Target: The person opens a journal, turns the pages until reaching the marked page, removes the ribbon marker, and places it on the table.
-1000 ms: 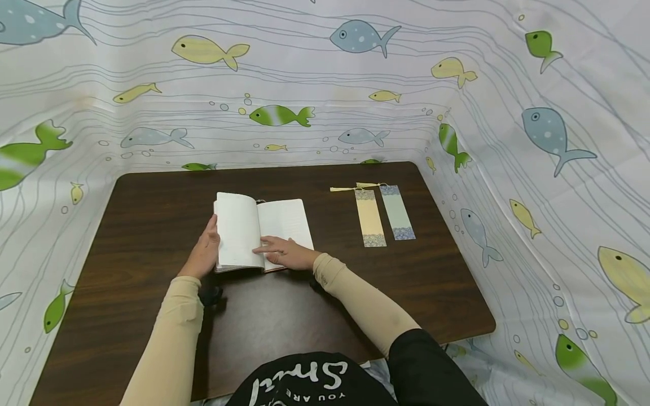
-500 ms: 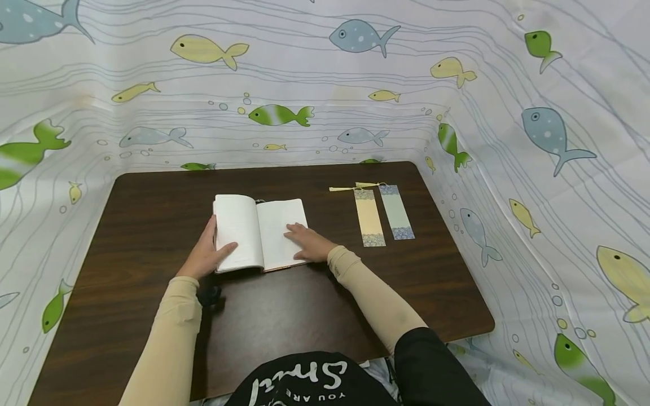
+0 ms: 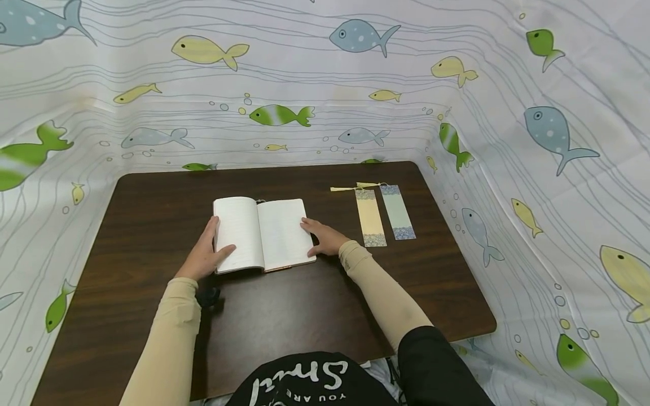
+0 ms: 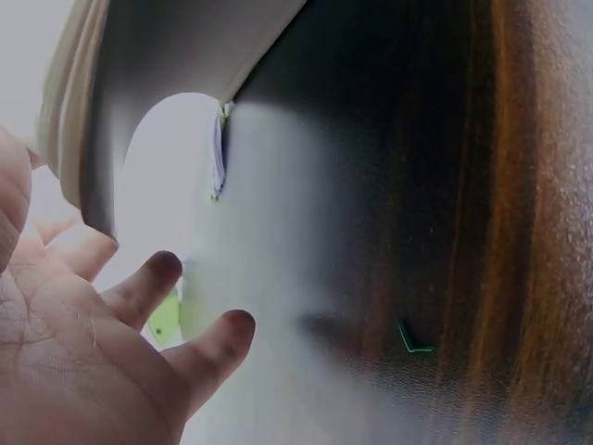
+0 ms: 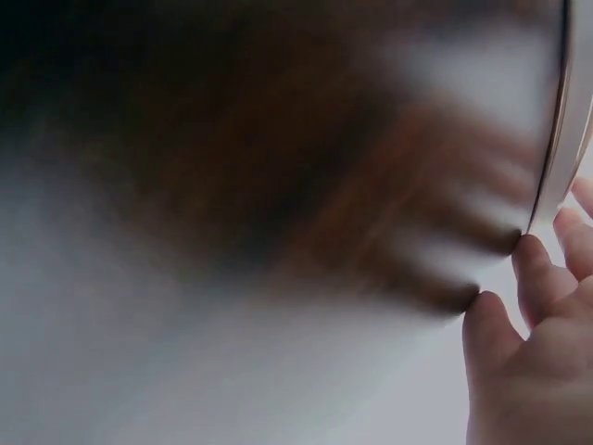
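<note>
An open notebook (image 3: 284,234) with pale pages lies on the dark wooden table in the head view. At its left edge my left hand (image 3: 205,254) holds on, thumb over the left page and fingers along the outer side. In the left wrist view, the edge of the notebook (image 4: 79,120) passes between thumb and fingers of the left hand (image 4: 102,343), and two fingers extend free below it. My right hand (image 3: 325,238) touches the right edge, fingers spread, thumb near the lower corner. The right wrist view has the right hand's (image 5: 542,343) fingertips low against the notebook's side (image 5: 561,139).
To the right lie two tasselled bookmarks, a yellow one (image 3: 370,217) and a pale green one (image 3: 398,211) with blue ends. The wooden table (image 3: 152,225) has rounded far corners. A fish-patterned white cloth (image 3: 294,73) hangs behind and at both sides.
My right hand slid rightward from the notebook's middle across the right page to its outer edge. The left page settled flatter, and my left thumb came over onto it.
</note>
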`<state>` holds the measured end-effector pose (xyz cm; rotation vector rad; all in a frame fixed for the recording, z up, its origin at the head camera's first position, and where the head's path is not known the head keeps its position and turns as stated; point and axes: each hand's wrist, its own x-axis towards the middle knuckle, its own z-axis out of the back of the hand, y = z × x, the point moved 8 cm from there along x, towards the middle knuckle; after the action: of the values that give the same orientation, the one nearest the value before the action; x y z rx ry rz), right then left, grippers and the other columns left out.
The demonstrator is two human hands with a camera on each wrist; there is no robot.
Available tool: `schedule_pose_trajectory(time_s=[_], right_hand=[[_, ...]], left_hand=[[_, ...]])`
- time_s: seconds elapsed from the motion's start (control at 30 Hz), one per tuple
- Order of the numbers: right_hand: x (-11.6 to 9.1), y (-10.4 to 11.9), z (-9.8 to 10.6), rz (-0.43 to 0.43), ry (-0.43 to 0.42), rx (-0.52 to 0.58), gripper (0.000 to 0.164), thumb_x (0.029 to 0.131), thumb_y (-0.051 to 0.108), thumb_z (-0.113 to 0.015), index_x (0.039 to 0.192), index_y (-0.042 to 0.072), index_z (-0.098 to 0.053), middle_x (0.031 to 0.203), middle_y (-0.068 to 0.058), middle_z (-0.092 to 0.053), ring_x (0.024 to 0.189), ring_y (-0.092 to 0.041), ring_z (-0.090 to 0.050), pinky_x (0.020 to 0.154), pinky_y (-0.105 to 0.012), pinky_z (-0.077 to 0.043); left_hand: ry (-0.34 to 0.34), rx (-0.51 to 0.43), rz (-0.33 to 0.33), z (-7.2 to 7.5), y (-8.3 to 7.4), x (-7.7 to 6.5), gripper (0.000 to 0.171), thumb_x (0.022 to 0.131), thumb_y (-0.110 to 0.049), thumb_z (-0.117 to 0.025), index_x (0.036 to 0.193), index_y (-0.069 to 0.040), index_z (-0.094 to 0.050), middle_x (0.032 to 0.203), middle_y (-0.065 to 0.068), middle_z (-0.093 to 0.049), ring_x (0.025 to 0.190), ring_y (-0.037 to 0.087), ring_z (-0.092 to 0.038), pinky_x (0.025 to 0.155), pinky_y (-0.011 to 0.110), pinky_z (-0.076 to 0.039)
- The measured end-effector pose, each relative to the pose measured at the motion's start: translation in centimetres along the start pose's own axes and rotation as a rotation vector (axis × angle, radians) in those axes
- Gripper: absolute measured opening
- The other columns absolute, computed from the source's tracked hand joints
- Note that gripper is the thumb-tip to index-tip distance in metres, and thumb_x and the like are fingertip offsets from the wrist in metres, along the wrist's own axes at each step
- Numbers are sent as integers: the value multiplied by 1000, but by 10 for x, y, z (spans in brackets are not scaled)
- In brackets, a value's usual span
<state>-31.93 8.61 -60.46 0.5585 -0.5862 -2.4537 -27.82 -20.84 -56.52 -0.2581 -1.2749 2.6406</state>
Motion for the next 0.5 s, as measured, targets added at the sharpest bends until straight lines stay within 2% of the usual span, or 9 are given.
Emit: schedule_pose_trajectory(time_s=[0.37, 0.5], right_hand=[[-4, 5, 8, -44, -47, -74, 91, 85, 36, -81, 159, 12, -34, 168, -1, -23, 153, -23, -24, 118, -39, -31], [1, 2, 6, -61, -76, -114, 94, 83, 41, -82, 159, 13, -34, 168, -2, -23, 152, -21, -27, 117, -38, -33]], left_hand=[[-9, 19, -27, 2, -6, 2, 96, 100, -27, -67, 161, 3, 0, 167, 26, 5, 153, 45, -2, 118, 65, -11], [-10, 22, -23, 2, -6, 3, 96, 99, -28, -68, 161, 3, -1, 167, 25, 5, 153, 45, -2, 118, 65, -12]])
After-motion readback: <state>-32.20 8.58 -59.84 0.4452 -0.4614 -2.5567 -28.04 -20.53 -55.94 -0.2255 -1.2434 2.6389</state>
